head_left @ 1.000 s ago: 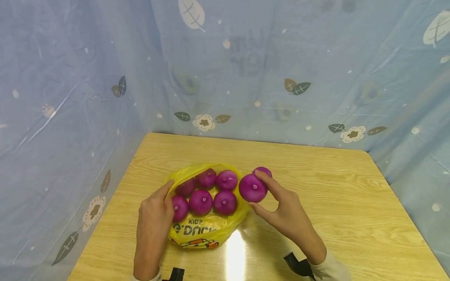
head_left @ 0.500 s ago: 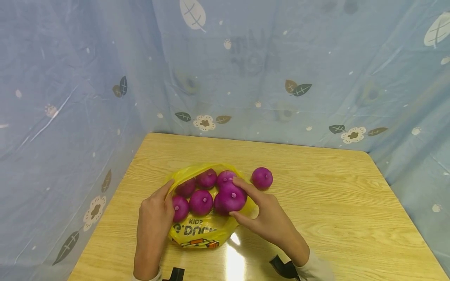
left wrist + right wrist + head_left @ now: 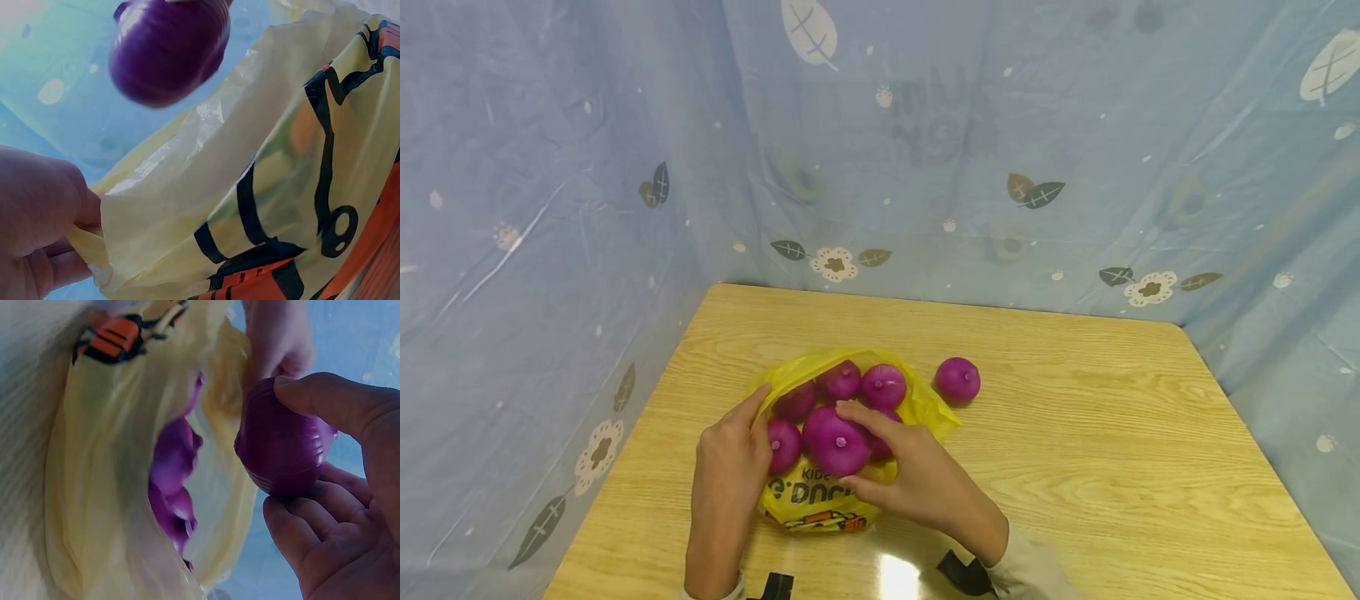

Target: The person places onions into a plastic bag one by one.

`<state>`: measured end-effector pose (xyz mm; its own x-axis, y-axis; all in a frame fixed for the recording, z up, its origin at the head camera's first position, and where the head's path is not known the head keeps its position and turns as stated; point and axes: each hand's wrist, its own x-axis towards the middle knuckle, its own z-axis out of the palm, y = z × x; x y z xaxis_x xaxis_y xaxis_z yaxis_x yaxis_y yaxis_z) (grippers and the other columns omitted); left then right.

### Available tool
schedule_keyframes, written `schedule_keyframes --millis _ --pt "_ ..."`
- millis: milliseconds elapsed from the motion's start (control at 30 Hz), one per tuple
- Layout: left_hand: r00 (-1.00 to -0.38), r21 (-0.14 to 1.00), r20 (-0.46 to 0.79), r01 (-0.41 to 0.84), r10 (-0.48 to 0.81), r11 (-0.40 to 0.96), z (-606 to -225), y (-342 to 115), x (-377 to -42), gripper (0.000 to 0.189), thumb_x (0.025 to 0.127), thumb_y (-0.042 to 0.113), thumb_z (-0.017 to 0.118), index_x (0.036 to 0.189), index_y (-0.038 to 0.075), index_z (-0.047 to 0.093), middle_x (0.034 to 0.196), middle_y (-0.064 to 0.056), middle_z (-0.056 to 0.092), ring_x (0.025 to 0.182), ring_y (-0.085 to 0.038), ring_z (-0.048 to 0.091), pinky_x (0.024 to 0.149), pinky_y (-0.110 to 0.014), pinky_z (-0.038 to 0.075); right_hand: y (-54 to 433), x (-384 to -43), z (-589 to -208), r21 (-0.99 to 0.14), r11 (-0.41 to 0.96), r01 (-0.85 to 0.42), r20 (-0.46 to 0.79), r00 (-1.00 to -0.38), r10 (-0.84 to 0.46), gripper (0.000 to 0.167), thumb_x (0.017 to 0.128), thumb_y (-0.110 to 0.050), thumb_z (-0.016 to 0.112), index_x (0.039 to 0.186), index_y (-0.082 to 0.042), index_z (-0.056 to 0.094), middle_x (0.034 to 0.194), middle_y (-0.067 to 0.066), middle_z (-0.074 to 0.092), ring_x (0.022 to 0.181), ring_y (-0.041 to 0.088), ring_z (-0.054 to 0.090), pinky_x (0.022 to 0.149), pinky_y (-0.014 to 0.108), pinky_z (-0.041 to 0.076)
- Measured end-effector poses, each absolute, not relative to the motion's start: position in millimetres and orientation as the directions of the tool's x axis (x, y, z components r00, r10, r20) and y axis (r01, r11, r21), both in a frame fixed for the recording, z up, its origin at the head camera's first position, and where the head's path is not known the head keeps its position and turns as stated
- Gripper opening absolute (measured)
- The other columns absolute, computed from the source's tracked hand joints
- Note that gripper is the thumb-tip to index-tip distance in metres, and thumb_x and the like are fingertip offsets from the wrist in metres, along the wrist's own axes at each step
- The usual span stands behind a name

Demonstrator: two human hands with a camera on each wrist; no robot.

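A yellow plastic bag (image 3: 797, 367) with printed lettering lies with its mouth spread, several purple onions (image 3: 883, 387) inside. On the bag's left edge my left hand (image 3: 730, 458) pinches the plastic, which folds between its fingers in the left wrist view. Over the bag's opening, my right hand (image 3: 917, 475) holds another purple onion (image 3: 837, 443) between thumb and fingertips. The right wrist view shows this held onion (image 3: 284, 440) raised beside the bag, whose other onions (image 3: 172, 462) peek through the mouth. Part of the bag's contents is hidden behind the right hand.
One loose purple onion (image 3: 957, 381) rests on the wooden table (image 3: 1112, 442) just right of the bag. Blue patterned curtains (image 3: 925, 167) rise behind the table and along both sides.
My right hand has carried its onion leftward, from the bag's right side to over the middle of its opening. The left hand stays at the bag's edge. The bag's right rim now flares outward.
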<state>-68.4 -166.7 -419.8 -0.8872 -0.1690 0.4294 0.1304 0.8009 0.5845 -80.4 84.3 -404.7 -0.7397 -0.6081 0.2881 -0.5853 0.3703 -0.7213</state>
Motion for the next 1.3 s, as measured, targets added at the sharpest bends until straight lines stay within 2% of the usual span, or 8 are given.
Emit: schedule_keyframes --millis 100,300,400,500,700,933,1300 --pt "-0.887 0.585 0.429 0.130 -0.169 0.801 -420 -167 -68 0.037 0.100 -0.004 0.063 0.135 0.003 0.071 0.115 -0.025 0.076 0.087 -0.034 0.075 0.067 -0.051 0.062 78 -81 -408 -0.712 0.362 -0.602 0.289 -0.721 -0.630 0.079 0.089 -0.023 0.088 0.157 -0.023 0.048 0.139 -0.003 0.069 0.114 0.009 0.070 0.097 0.029 0.058" --pt "-0.885 0.582 0.436 0.136 -0.166 0.802 -421 -168 -68 0.037 0.099 -0.005 0.063 0.134 0.003 0.072 0.116 -0.025 0.076 0.095 -0.040 0.076 0.070 -0.054 0.062 66 -81 -415 -0.696 0.374 -0.613 0.266 -0.704 -0.659 0.080 0.089 -0.026 0.088 0.158 -0.024 0.047 0.146 -0.005 0.064 0.123 0.007 0.066 0.105 0.029 0.053" --pt "-0.885 0.583 0.435 0.138 -0.165 0.801 -422 -169 -68 0.036 0.100 -0.004 0.063 0.134 0.002 0.071 0.117 -0.025 0.075 0.094 -0.039 0.076 0.069 -0.053 0.062 61 -81 -418 -0.697 0.387 -0.604 0.240 -0.705 -0.667 0.082 0.088 -0.027 0.089 0.158 -0.024 0.047 0.143 -0.006 0.066 0.117 0.004 0.067 0.104 0.029 0.054" --pt "-0.884 0.579 0.438 0.141 -0.161 0.803 -423 -169 -69 0.035 0.100 -0.003 0.063 0.134 0.002 0.071 0.118 -0.025 0.075 0.095 -0.039 0.076 0.069 -0.053 0.062 58 -80 -420 -0.690 0.399 -0.603 0.219 -0.700 -0.680 0.081 0.088 -0.027 0.089 0.158 -0.022 0.048 0.143 -0.006 0.067 0.105 0.002 0.068 0.101 0.030 0.056" --pt "-0.885 0.579 0.441 0.150 -0.153 0.802 -422 -169 -68 0.036 0.100 -0.005 0.063 0.134 0.002 0.071 0.116 -0.026 0.075 0.095 -0.040 0.076 0.068 -0.053 0.062 52 -80 -426 -0.686 0.392 -0.613 0.205 -0.680 -0.704 0.079 0.091 -0.029 0.086 0.159 -0.020 0.047 0.130 -0.002 0.074 0.087 0.009 0.070 0.091 0.028 0.059" --pt "-0.883 0.577 0.444 0.155 -0.149 0.802 -421 -170 -67 0.036 0.100 -0.005 0.063 0.135 0.002 0.071 0.115 -0.025 0.076 0.087 -0.035 0.075 0.065 -0.049 0.062 45 -79 -432 -0.685 0.398 -0.610 0.190 -0.677 -0.711 0.079 0.091 -0.030 0.087 0.158 -0.021 0.047 0.135 -0.001 0.071 0.087 0.006 0.068 0.088 0.025 0.059" --pt "-0.890 0.591 0.427 0.144 -0.157 0.794 -422 -170 -67 0.036 0.100 -0.004 0.064 0.135 0.002 0.071 0.116 -0.025 0.076 0.095 -0.038 0.076 0.070 -0.053 0.063 40 -75 -441 -0.618 0.434 -0.656 0.212 -0.670 -0.711 0.081 0.088 -0.028 0.090 0.156 -0.020 0.048 0.122 0.000 0.077 0.089 -0.003 0.067 0.086 0.019 0.057"
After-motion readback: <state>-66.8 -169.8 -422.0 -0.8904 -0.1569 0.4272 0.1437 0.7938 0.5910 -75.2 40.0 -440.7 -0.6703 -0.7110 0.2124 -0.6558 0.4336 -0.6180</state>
